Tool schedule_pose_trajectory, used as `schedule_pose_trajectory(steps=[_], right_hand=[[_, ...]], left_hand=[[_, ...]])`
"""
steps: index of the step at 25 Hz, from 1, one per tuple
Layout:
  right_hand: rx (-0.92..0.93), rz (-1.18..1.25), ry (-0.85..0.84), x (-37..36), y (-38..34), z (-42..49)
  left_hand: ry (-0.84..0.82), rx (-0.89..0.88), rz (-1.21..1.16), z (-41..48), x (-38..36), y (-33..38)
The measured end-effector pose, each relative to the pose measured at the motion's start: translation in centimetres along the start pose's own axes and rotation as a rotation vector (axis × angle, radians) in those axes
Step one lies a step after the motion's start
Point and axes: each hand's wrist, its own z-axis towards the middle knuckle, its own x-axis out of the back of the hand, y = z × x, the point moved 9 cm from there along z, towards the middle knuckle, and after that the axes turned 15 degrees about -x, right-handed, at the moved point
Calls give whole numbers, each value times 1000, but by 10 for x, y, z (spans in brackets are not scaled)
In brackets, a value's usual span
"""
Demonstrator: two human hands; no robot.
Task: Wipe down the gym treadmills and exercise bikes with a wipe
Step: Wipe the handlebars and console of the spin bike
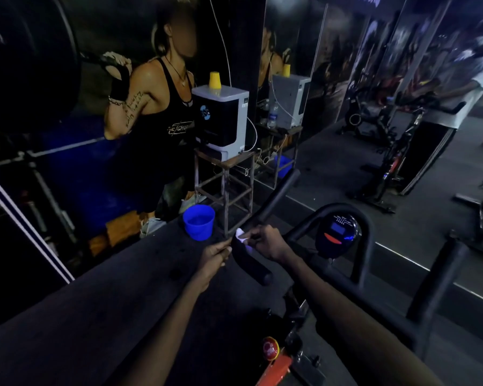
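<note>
Wipe [241, 235]: small, white, bunched. It is pressed on the left handlebar [253, 268] of an exercise bike, left of the console [337, 234] and level with it.

Right hand [265, 242]: fingers pinch the wipe against the top of the bar.

Left hand [215, 253]: on the bar's outer side, just left of the wipe, fingertips at the foam. The light is too dim to tell whether it grips or only touches.

The two hands are close together, with the bar between them.

Key relation: the bar's long axis runs from its capped end, nearest the person and below-left of the console, up and away to a far tip above-left of the console. The wipe sits about mid-length, so unwiped bar probably lies both ways along that axis. The right hand carries the wipe, so the stroke is likely its job while the left steadies the bar.

Farther left of the console: a blue bucket [198, 222] on the floor beside a metal stand [225, 185] carrying a water purifier [221, 118]. Below the console: a red knob [271, 349] on the frame.
</note>
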Motion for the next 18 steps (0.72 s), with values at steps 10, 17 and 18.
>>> schedule_pose_trajectory(steps=[10,17,18], right_hand=[[2,27,-64,2,2,-40],[31,-58,-46,12,7,-66],[33,-55,-43,13,7,-70]], left_hand=[[-29,-10,38,-4,3,8],[-16,-9,-60,-16,-10,13],[-10,-10,-57,-17,-11,13]])
